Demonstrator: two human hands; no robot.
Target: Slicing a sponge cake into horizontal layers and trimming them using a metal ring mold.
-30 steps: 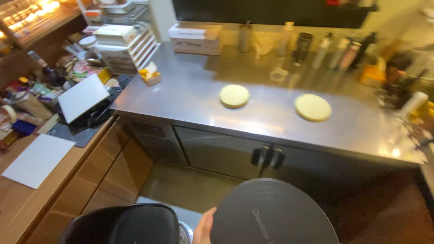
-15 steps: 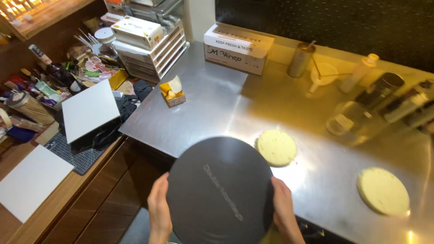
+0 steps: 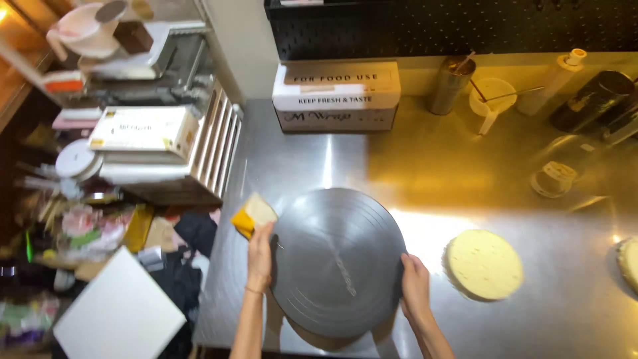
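Observation:
A large round dark grey disc [image 3: 337, 259] with fine concentric grooves rests flat on the steel counter [image 3: 319, 159]. My left hand [image 3: 260, 252] grips its left rim and my right hand [image 3: 415, 287] grips its right rim. A small yellow and white block [image 3: 252, 214] lies just beyond my left hand. To the right of the disc sits a pale round flat cake [image 3: 483, 264], with the edge of a second one [image 3: 628, 264] at the far right.
A white cardboard box [image 3: 337, 96] stands at the back of the counter, with a metal cup [image 3: 449, 83], a small white cup [image 3: 490, 98], bottles [image 3: 591, 100] and a lidded pot [image 3: 553, 178] to its right. Stacked boxes and trays [image 3: 149, 133] crowd the left; a white board [image 3: 119, 312] lies lower left.
Both hands have carried the dark disc forward from low in front of me and laid it on the counter. The view has moved in over the counter.

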